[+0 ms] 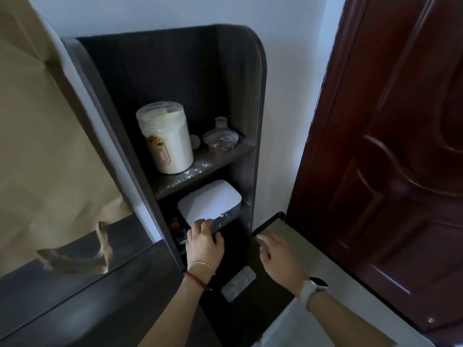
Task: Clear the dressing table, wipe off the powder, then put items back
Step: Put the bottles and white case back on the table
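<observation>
The left hand [204, 242] is reaching into the lower shelf opening, its fingers spread and resting on the front edge of the white-lidded box [209, 202]; whether they are actually clamping the box cannot be told, since the fingertips are covering the rim. The right hand [278, 259] is hovering apart from it, fingers loosely spread and holding nothing, over the right edge of the dark counter [248, 314]. A blister pack [238, 284] is lying flat on the counter between the 2 wrists. Something small and dark is sitting in shadow left of the box, too dim to make out. On the upper shelf [200, 169], dusted with white powder along its front edge, a lidded powder jar [166, 139] is standing at the left end, a clear glass dish [221, 140] near the right end, and a small bottle [221, 122] behind the dish; a pale item between jar and dish is mostly hidden. The shelf unit's side panels are leaving only a narrow opening. Brown paper [42, 151] is covering the mirror at left, cut off by the frame. A dark red door [390, 136] is standing close on the right.
</observation>
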